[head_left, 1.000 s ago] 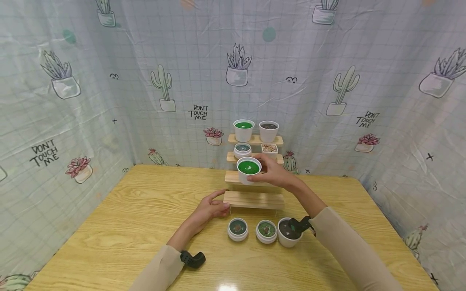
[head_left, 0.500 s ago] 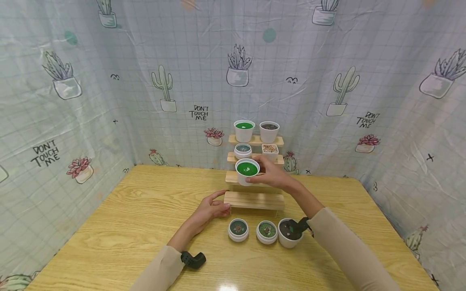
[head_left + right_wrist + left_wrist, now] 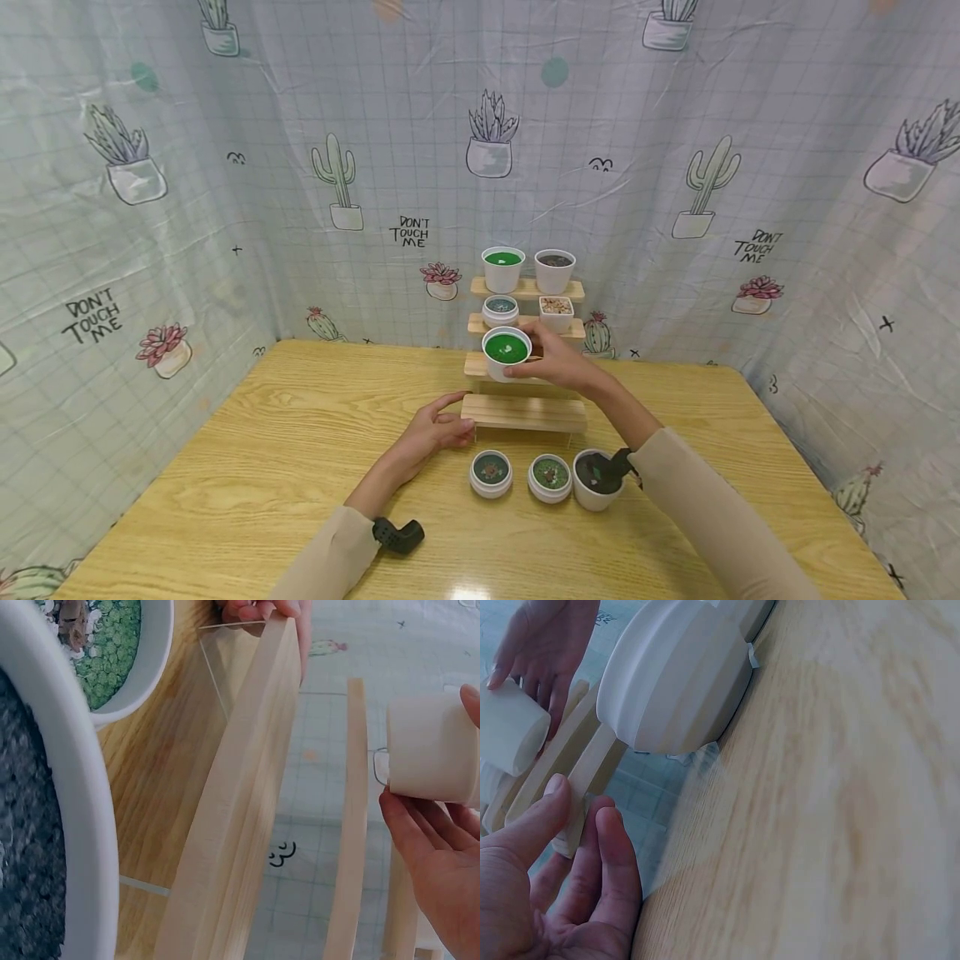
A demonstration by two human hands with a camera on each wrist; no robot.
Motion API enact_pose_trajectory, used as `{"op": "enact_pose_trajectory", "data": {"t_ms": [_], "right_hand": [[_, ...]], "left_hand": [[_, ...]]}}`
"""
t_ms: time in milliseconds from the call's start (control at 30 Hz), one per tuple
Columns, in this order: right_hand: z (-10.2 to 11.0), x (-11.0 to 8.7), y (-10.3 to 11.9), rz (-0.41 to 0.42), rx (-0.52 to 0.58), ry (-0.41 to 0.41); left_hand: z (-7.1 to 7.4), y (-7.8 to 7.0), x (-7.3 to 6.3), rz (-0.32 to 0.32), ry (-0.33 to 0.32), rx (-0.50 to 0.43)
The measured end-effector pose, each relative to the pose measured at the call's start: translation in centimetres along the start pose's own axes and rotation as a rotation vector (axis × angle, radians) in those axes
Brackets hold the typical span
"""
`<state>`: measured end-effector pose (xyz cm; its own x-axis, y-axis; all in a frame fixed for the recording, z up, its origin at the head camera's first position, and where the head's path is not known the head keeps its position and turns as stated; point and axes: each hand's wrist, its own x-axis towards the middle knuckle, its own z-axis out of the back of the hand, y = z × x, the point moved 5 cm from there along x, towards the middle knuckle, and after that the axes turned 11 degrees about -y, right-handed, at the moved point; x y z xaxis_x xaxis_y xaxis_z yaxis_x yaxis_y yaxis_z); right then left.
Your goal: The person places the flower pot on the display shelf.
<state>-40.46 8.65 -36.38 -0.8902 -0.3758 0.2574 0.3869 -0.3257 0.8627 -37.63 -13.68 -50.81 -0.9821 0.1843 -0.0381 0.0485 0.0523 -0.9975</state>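
My right hand (image 3: 566,360) grips a white pot with a green top (image 3: 506,350) at the left end of the third board down (image 3: 474,365) of a tiered wooden shelf. In the right wrist view the pot's base (image 3: 391,746) is close to that board; whether they touch I cannot tell. With thumb above and fingers beneath, my left hand (image 3: 426,435) pinches the left end of the lowest board (image 3: 523,412). Its hold shows in the left wrist view, thumb (image 3: 553,796) on the wood.
On the top board stand a green-topped pot (image 3: 502,268) and a dark-filled pot (image 3: 555,271). One board lower are a round pot (image 3: 500,312) and a square pot (image 3: 556,312). Two low round pots (image 3: 491,473) and a larger dark-filled pot (image 3: 594,482) stand in front.
My right hand has shifted the green-topped pot slightly to the left along the third board. The left hand keeps its hold on the lowest board.
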Motion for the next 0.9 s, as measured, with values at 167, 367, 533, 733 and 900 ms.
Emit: {"op": "enact_pose_trajectory", "data": {"t_ms": [167, 367, 533, 733, 900], "right_hand": [[-0.2, 0.1, -0.3, -0.004, -0.011, -0.004], [-0.4, 0.4, -0.8, -0.008, -0.009, -0.023], [-0.5, 0.4, -0.8, -0.003, -0.004, -0.031], [-0.5, 0.4, -0.9, -0.013, -0.003, -0.034], [-0.6, 0.4, -1.1, -0.016, -0.010, -0.044]], "left_hand": [[0.0, 0.0, 0.1, -0.003, 0.001, 0.001], [0.1, 0.1, 0.2, 0.000, -0.001, 0.004], [0.2, 0.0, 0.2, -0.003, 0.000, 0.006], [0.2, 0.1, 0.1, -0.005, -0.006, 0.008], [0.1, 0.0, 0.1, -0.001, -0.003, 0.010]]}}
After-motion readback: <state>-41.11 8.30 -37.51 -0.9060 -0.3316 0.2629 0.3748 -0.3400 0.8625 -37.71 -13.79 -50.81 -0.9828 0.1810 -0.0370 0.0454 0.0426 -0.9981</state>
